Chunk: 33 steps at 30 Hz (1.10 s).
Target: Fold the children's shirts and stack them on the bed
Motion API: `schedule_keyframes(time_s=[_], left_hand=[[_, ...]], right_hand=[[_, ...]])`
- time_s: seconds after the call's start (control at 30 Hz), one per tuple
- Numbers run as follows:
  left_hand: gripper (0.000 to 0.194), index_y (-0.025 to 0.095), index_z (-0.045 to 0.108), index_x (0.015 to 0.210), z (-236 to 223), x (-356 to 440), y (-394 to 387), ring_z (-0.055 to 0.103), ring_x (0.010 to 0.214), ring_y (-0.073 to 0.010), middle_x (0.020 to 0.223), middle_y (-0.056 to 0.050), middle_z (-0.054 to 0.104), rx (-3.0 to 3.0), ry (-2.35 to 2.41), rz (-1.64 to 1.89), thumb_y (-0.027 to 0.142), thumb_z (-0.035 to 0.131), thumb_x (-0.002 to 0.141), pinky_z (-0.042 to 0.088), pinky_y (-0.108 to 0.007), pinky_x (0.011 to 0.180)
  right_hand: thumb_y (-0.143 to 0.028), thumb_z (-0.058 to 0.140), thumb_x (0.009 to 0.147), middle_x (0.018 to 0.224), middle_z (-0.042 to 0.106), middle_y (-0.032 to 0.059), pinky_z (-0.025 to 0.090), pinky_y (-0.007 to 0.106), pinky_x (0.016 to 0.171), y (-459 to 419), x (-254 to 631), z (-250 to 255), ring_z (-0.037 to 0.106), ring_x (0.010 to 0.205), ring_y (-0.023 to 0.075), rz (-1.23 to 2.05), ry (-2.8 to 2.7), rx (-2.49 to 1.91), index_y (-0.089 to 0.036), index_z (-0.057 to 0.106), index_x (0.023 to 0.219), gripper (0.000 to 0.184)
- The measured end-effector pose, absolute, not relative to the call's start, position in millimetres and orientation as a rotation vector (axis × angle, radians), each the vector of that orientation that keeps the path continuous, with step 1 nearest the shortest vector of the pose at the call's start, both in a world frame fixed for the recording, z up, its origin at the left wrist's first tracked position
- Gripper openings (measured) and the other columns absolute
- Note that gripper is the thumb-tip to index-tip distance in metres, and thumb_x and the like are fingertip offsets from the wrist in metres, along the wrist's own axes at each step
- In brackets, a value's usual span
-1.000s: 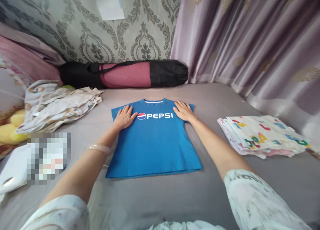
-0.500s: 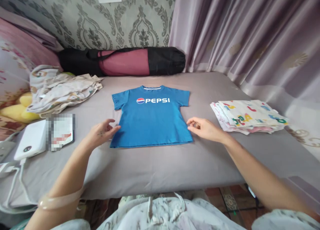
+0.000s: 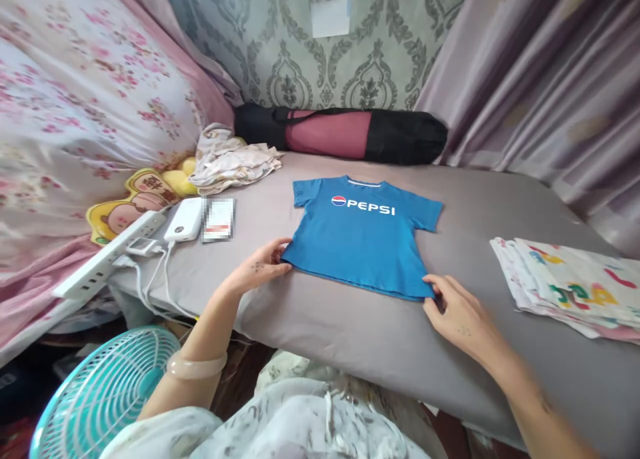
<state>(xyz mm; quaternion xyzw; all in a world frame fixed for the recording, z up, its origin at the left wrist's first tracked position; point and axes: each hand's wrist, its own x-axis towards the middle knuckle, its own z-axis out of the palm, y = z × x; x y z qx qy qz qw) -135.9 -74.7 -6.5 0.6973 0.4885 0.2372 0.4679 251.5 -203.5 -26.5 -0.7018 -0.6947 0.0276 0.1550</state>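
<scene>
A blue T-shirt (image 3: 356,242) with a PEPSI print lies flat and spread out on a grey sheet, its neckline away from me. At its lower left corner, my left hand (image 3: 260,267) has thumb and fingers closed around the hem. My right hand (image 3: 457,312) pinches the opposite lower corner between thumb and index finger. To the right of the shirt sits a folded stack of printed cloth (image 3: 575,289), apart from my right hand.
A black and pink rolled bag (image 3: 330,134) lies along the wall. Crumpled cloth (image 3: 235,159), a white power bank (image 3: 184,220), a blurred phone-like item (image 3: 218,220) and a power strip (image 3: 110,256) are at left. A turquoise fan (image 3: 115,392) stands below the bed edge.
My view has swung left, bringing the fan and power strip into sight. Both hands have moved down the shirt's sides to its bottom corners and closed on them.
</scene>
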Motion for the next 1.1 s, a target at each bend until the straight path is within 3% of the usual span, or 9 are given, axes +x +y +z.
schedule_keyframes(time_s=[0.1, 0.23, 0.37, 0.47, 0.77, 0.9, 1.1], left_hand=[[0.053, 0.019, 0.053, 0.127, -7.3, -134.1, -74.6, 0.051, 0.073, -0.0127, 0.090, -0.001, 0.058, 1.754, 1.267, 0.617, 0.031, 0.055, 0.076, 0.046, -0.026, 0.069], [0.055, 0.019, 0.054, 0.128, -12.1, -130.9, -73.9, 0.051, 0.072, -0.0132, 0.088, -0.001, 0.058, 1.813, 1.276, 0.608, 0.031, 0.055, 0.074, 0.045, -0.026, 0.067], [0.049, 0.019, 0.058, 0.123, -23.9, -127.4, -69.3, 0.051, 0.065, -0.0145, 0.076, 0.001, 0.056, 1.919, 1.351, 0.584, 0.034, 0.051, 0.076, 0.044, -0.027, 0.065], [0.047, 0.021, 0.060, 0.120, -30.0, -127.0, -63.3, 0.052, 0.064, -0.0163, 0.070, 0.001, 0.054, 2.084, 1.484, 0.535, 0.026, 0.046, 0.076, 0.044, -0.029, 0.066], [0.048, 0.025, 0.060, 0.116, -33.6, -149.8, -55.3, 0.058, 0.086, -0.0199, 0.103, -0.006, 0.055, 2.466, 1.366, 0.606, 0.017, 0.044, 0.071, 0.050, -0.031, 0.076], [0.033, 0.024, 0.063, 0.102, -31.9, -154.2, -57.4, 0.055, 0.098, -0.0236, 0.105, -0.007, 0.058, 2.618, 1.158, 0.536, 0.019, 0.040, 0.078, 0.048, -0.036, 0.088], [0.026, 0.025, 0.061, 0.101, -27.1, -162.2, -57.4, 0.054, 0.101, -0.0234, 0.106, -0.006, 0.062, 2.718, 1.097, 0.386, 0.024, 0.038, 0.088, 0.047, -0.035, 0.087]], right_hand=[[-0.029, 0.048, 0.086, 0.099, 0.066, 0.0065, 0.047, 0.034, 0.061, -201.9, 243.6, -22.8, 0.065, 0.076, 0.0233, -0.016, -1.963, -2.058, -0.027, 0.057, 0.110, 0.026], [-0.031, 0.048, 0.090, 0.096, 0.065, 0.0061, 0.044, 0.031, 0.058, -199.2, 234.0, -22.0, 0.064, 0.074, 0.0217, -0.112, -1.934, -2.116, -0.026, 0.060, 0.101, 0.018], [-0.021, 0.046, 0.089, 0.106, 0.061, 0.0064, 0.041, 0.029, 0.059, -197.8, 228.5, -22.1, 0.063, 0.075, 0.0186, -0.117, -1.932, -2.165, -0.023, 0.060, 0.102, 0.019], [-0.013, 0.044, 0.087, 0.107, 0.059, 0.0069, 0.040, 0.029, 0.059, -198.7, 226.7, -18.4, 0.061, 0.077, 0.0181, -0.080, -1.936, -2.184, -0.022, 0.057, 0.104, 0.023], [-0.007, 0.039, 0.085, 0.099, 0.055, 0.0040, 0.046, 0.028, 0.071, -209.9, 239.6, -15.1, 0.058, 0.079, 0.0168, 0.147, -2.021, -1.973, -0.023, 0.055, 0.098, 0.026], [-0.008, 0.038, 0.090, 0.100, 0.056, 0.0054, 0.047, 0.029, 0.078, -213.9, 239.9, -10.3, 0.058, 0.088, 0.0176, 0.198, -2.097, -1.859, -0.023, 0.057, 0.098, 0.025], [-0.006, 0.036, 0.092, 0.094, 0.059, 0.0062, 0.047, 0.034, 0.081, -220.0, 236.0, 3.6, 0.055, 0.090, 0.0206, 0.162, -2.332, -1.783, -0.022, 0.061, 0.095, 0.030]])
